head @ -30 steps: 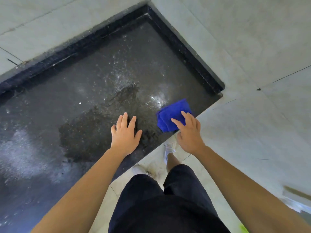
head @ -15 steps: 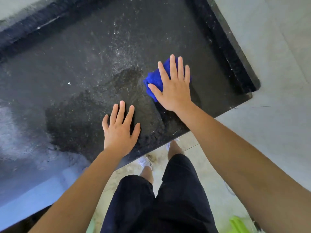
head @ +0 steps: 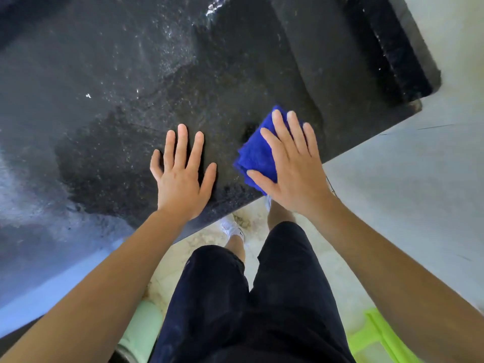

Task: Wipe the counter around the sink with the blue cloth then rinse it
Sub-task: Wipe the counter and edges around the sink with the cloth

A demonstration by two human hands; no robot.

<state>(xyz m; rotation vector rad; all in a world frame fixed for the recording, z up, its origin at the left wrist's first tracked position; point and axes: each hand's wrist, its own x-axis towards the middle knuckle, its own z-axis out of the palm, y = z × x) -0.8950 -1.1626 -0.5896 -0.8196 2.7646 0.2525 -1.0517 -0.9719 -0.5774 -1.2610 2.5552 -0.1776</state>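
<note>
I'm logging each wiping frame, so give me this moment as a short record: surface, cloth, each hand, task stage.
surface: black speckled stone counter, streaked wet
cloth: folded blue cloth, flat on the counter near its front edge
right hand: fingers straight, pressing the cloth
left hand: flat on the counter, apart from the cloth
stage: wiping; rinse not yet done

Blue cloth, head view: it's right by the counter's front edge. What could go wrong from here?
1. The blue cloth lies under the flat right hand, pressed rather than gripped, close to the front edge of the counter. A stroke toward the body could push it off onto the floor.
2. The counter looks wet and streaked, and the left hand lies flat on it. If that hand bears weight, it may slide.
</note>
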